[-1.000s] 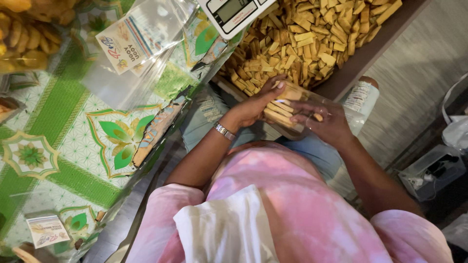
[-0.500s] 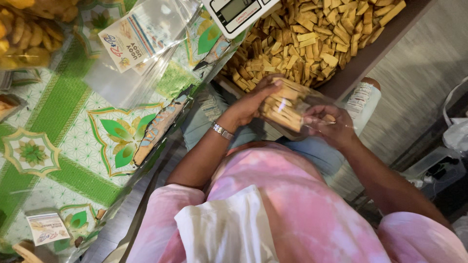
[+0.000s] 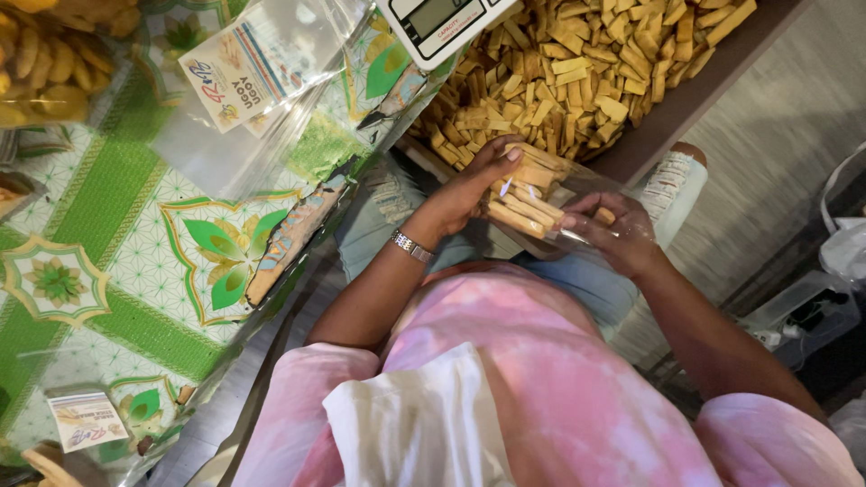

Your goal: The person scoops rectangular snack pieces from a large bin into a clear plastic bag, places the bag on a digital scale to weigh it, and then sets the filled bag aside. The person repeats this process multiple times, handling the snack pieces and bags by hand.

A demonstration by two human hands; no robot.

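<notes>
The left hand (image 3: 460,194) and right hand (image 3: 613,236) are both clamped on a clear bag (image 3: 541,203), partly filled with yellow sticks (image 3: 523,194). A big pile (image 3: 577,63) is left.

Scale (image 3: 442,22) above snack pile (image 3: 577,72) — bags (image 3: 244,90) left (overlapping).

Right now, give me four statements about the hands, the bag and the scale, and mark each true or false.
1. Both hands, left hand and right hand, hold a clear bag of yellow sticks. True.
2. The left wrist wears a watch. True.
3. The scale sits in the person's lap. False: it stands by the heap of sticks.
4. The bag is empty. False: sticks fill it.
</notes>
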